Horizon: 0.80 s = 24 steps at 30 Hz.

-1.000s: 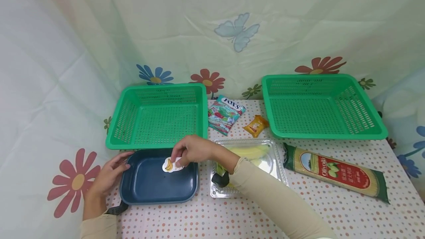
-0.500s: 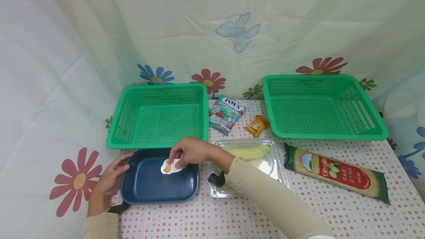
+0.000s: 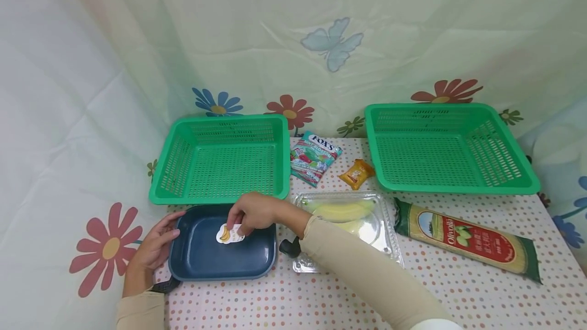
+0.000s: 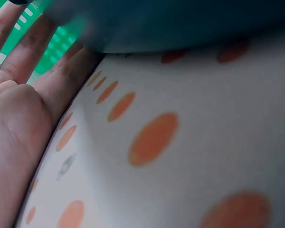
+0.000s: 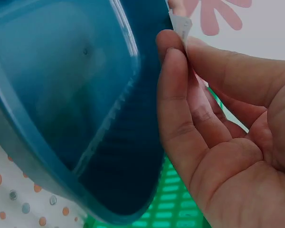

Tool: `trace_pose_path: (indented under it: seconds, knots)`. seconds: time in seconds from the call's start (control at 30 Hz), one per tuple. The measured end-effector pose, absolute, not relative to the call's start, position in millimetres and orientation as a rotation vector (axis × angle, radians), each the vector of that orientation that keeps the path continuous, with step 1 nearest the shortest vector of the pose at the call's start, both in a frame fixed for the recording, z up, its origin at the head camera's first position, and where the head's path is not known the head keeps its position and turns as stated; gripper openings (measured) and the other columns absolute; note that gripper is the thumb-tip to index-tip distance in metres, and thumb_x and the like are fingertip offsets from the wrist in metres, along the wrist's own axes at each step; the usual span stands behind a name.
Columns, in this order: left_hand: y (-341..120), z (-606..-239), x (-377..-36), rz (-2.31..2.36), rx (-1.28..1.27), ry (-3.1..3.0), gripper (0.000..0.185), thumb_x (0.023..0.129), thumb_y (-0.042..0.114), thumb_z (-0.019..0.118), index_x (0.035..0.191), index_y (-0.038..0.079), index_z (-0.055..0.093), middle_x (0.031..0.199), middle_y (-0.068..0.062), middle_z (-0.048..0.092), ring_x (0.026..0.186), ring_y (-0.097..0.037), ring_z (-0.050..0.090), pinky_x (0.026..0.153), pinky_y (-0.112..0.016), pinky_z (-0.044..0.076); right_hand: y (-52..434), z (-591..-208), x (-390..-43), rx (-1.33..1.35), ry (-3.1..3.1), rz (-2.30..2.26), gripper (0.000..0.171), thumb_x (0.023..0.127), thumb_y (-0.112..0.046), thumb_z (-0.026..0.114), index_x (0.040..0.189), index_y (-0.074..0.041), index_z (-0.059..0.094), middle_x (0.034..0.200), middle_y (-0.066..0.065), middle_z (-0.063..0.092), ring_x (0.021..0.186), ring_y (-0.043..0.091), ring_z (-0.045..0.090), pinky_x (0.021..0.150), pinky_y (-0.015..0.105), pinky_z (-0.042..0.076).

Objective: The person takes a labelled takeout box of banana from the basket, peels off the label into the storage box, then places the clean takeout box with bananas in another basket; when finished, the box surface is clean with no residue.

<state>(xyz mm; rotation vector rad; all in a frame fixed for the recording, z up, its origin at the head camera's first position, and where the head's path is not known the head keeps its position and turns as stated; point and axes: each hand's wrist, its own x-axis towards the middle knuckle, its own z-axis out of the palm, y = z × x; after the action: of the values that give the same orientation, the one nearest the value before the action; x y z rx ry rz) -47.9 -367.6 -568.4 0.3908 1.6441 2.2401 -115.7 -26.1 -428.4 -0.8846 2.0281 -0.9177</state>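
My right hand (image 3: 254,211) pinches a small white cloud-edged card (image 3: 231,234) with bananas printed on it, held over a dark blue rectangular dish (image 3: 220,261). In the right wrist view, thumb and forefinger meet on the edge of the card (image 5: 181,26), beside the blue dish (image 5: 80,90). At the dish's left side, my left hand (image 3: 155,246) touches the rim with fairly straight fingers. The left wrist view shows those fingers (image 4: 31,47) reaching toward the dish's underside (image 4: 180,23), their tips blurred.
Two green baskets (image 3: 220,201) (image 3: 458,189) stand at the back. Between them lie a FOX'S candy bag (image 3: 315,158) and a small orange packet (image 3: 356,173). A clear plastic box (image 3: 390,238) with bananas sits under my right forearm; a pasta pack (image 3: 470,241) lies right of it.
My right hand has moved slightly left with the banana card over the dish. My left hand stays at the dish's left rim. The whole view has shifted a little.
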Motion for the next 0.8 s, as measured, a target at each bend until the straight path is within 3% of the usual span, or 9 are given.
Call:
trace_pose_path:
  seconds: [0.23,0.47,0.8]
  knots:
    - [-367.4,-569.3,-49.7,2.261,0.411,1.575,0.058,0.103,-0.016,0.028,0.152,0.009,0.045,0.135,0.006,0.059,0.120,-0.006,0.059,0.097,-0.021,0.054,-36.0,-435.4,-117.4,-0.940,2.036,-0.773,0.026,0.091,-0.007,0.075,0.116,-0.013,0.078,0.103,-0.004,0.076,0.075,-0.002,0.066,0.071,0.016,0.054]
    - [-368.3,-567.7,-50.0,2.282,0.394,1.562,0.057,0.103,-0.015,0.029,0.151,0.009,0.047,0.137,0.004,0.058,0.121,-0.007,0.058,0.098,-0.021,0.053,-46.0,-443.9,-117.4,-0.831,1.811,-0.816,0.028,0.098,-0.007,0.068,0.124,-0.012,0.074,0.111,-0.004,0.072,0.090,0.004,0.068,0.076,0.026,0.061]
    - [-371.2,-569.1,-51.0,2.269,0.406,1.555,0.055,0.103,-0.014,0.030,0.153,0.006,0.044,0.139,0.003,0.056,0.123,-0.008,0.057,0.099,-0.022,0.053,-72.9,-456.4,-118.0,-0.934,1.899,-0.566,0.027,0.105,-0.012,0.057,0.122,-0.019,0.076,0.102,-0.003,0.074,0.090,0.008,0.068,0.065,0.024,0.057]
